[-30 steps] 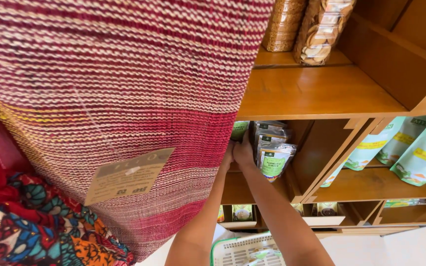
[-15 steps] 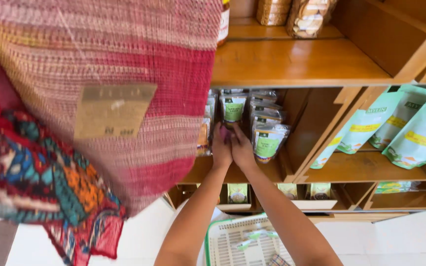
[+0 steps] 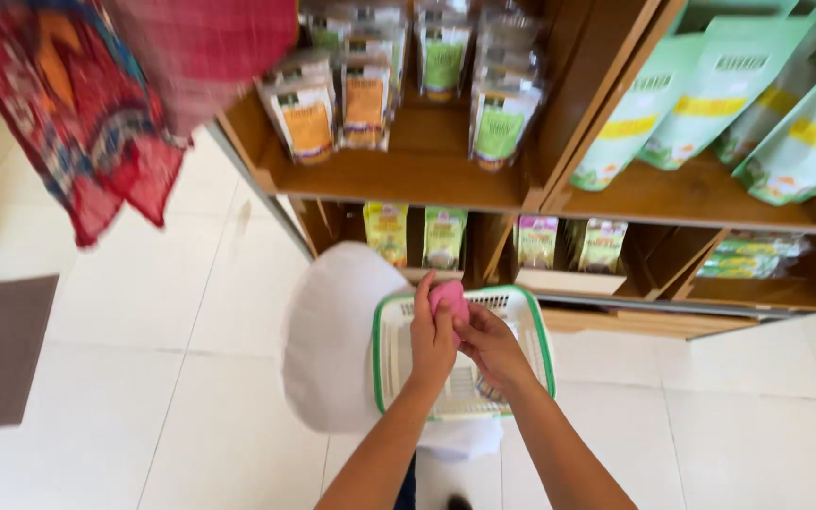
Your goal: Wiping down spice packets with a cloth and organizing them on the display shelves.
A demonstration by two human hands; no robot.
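Both hands have come down from the shelf [image 3: 408,179] of packets [image 3: 501,123] and now meet over a white basket [image 3: 384,359] with a green rim. Left hand [image 3: 433,342] pinches a small pink item [image 3: 449,298], fingers closed around it; right hand [image 3: 489,345] curls shut against it, supporting. Lowering it gently, well inside the rim, seems wisest.

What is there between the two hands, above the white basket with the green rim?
In the head view, a small pink object sits between the left hand and the right hand; both touch it, over the basket. What kind of object it is cannot be told.
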